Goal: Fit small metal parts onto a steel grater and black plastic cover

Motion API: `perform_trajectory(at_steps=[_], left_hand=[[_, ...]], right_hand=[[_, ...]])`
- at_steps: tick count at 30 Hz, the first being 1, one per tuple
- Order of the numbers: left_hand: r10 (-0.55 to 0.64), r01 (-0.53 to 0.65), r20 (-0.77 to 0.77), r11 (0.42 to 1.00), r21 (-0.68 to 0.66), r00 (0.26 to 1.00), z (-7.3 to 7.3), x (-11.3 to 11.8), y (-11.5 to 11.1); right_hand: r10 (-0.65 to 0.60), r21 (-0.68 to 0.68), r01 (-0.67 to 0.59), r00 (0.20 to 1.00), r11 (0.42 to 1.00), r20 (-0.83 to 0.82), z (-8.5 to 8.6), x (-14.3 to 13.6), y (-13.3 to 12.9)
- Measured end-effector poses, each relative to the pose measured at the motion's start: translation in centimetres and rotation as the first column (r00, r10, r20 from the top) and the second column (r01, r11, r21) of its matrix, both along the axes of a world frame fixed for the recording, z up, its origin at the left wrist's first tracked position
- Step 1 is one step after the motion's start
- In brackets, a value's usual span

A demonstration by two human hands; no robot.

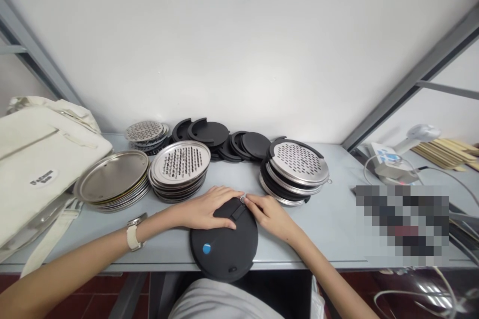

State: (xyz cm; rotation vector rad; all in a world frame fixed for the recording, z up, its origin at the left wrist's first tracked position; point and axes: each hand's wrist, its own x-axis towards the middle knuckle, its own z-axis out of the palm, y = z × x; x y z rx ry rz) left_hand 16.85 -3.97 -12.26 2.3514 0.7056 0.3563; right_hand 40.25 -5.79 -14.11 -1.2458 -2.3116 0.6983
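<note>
Head view: black round plastic disc (224, 249) lay flat, overhanging the grey tabletop (292, 251) at its front edge. Left hand (211, 209) steadied it, thumb spread from fingers; right fingers appeared to pinch the small metal ring (242, 200). Judged best: firm left pressure, light right grip.
</note>
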Motion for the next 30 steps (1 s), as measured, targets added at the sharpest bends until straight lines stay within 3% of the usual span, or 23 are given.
perform_trajectory(at_steps=[13,30], left_hand=[[-0.054,0.055,0.044,0.998,-0.012,0.998,0.86,0.15,-0.16],[-0.010,0.010,0.020,1.000,0.010,1.000,0.64,-0.09,0.27]], right_hand=[[0.040,-0.010,-0.040,0.998,0.999,-0.039,-0.07,0.33,-0.22],[0.034,-0.078,-0.042,0.994,0.996,-0.102,-0.67,0.56,-0.70]])
